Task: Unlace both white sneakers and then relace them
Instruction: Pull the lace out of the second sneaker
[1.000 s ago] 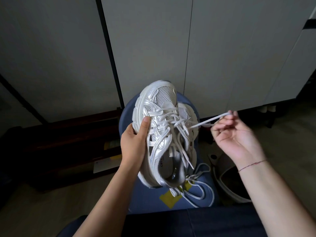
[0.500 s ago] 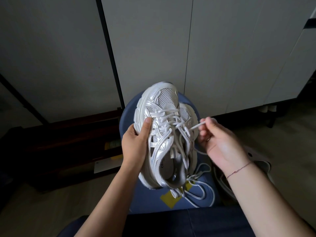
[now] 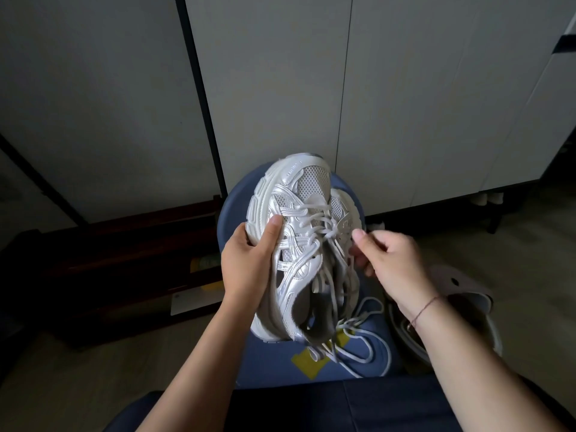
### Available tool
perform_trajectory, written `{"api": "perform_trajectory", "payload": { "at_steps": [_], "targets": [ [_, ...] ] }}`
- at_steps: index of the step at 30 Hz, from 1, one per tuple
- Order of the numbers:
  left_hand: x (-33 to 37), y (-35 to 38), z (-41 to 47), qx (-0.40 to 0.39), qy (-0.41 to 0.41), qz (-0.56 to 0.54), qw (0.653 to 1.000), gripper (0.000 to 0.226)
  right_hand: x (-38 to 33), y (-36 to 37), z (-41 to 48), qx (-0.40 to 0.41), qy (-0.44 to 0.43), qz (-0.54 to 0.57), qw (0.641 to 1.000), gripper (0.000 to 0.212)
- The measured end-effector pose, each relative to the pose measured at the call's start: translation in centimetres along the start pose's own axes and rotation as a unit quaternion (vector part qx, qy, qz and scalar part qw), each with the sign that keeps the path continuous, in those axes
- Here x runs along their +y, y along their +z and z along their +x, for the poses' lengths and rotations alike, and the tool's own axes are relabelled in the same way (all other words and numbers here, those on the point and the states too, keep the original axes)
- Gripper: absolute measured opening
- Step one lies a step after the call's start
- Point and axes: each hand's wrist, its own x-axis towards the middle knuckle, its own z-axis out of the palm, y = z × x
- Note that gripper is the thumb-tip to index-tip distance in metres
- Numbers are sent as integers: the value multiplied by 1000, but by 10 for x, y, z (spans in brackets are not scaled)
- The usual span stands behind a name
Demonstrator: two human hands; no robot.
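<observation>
The left hand (image 3: 249,266) grips the white sneaker (image 3: 299,254) by its sole edge, with the fingers wrapped behind and the thumb (image 3: 274,226) pressed flat on the silver overlay beside the eyelets. That grip matches the one a second ago. The shoe is held up toe-away over the blue stool (image 3: 274,360), and it now stands a little more turned, showing more of its ribbed sole on the left. The second sneaker (image 3: 344,207) sits just behind it, and only its toe and right edge show. The right hand (image 3: 389,263) is what has changed. A second ago it was out to the right, pinching a lace drawn taut from the eyelets, and half a second ago it had come halfway in. Now it lies right against the shoe's right side, with the thumb up and the fingers curled toward the crossed laces (image 3: 314,216). No taut strand shows, and I cannot tell whether it holds a lace. Loose lace ends (image 3: 371,344) trail from the heel across the stool seat, over a yellow label (image 3: 307,364). A thin red bracelet (image 3: 425,310) circles the right wrist, and a pale clog (image 3: 467,285) lies on the floor beyond it.
</observation>
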Motion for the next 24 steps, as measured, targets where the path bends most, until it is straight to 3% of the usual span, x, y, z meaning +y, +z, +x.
{"api": "perform_trajectory", "payload": {
  "at_steps": [2,6,10,18,24],
  "targets": [
    [-1,0,-1,4,17,36,999,34,-11,-4,-2,11,-64,49,997,27],
    [-1,2,-2,-1,47,89,995,43,-24,-1,-11,-89,-146,57,984,1],
    [-1,3,0,-21,57,114,992,42,-21,3,-10,-128,-150,39,980,19],
    [4,-2,2,-127,41,95,987,32,-22,-6,-4,-178,-178,-8,968,16],
    [3,-3,4,-142,28,116,983,60,-20,-8,-3,-201,-176,-47,962,15]
  ]
}}
